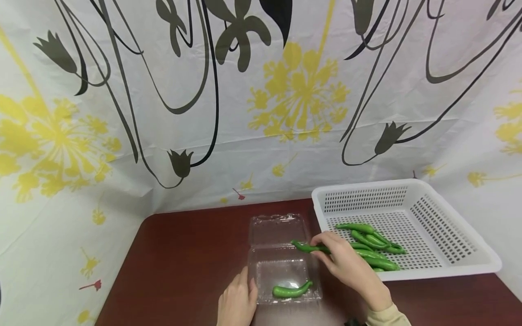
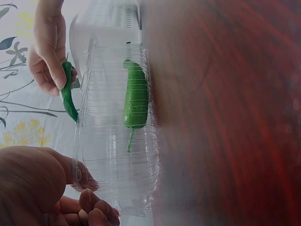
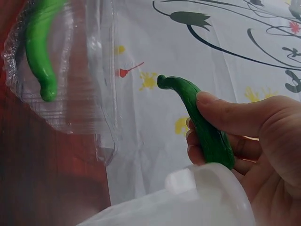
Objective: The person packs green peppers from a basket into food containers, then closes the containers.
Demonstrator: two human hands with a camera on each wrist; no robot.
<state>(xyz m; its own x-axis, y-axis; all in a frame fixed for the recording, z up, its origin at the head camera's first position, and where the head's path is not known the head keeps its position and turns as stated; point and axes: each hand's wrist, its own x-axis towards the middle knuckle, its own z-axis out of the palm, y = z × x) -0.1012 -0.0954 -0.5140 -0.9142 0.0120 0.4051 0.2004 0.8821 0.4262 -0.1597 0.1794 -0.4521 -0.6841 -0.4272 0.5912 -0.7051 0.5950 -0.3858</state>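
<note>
A green pepper (image 1: 303,246) is pinched between the thumb and fingers of my right hand (image 1: 346,262), its narrow end reaching over the right side of a clear plastic clamshell box (image 1: 261,271). The box lies on the table with its lid (image 1: 277,231) folded back. Inside its near part rests another green pepper (image 1: 291,290). At the box's left edge, my left hand (image 1: 237,299) holds the rim, with the thumb (image 2: 84,176) at the wall and the other fingertips (image 2: 101,214) curled beside it.
A white perforated plastic basket (image 1: 448,267) stands to the right, holding several green peppers (image 1: 375,240) in its left part. The dark red wooden table (image 1: 183,262) ends at a hanging cloth (image 1: 228,136) printed with flowers.
</note>
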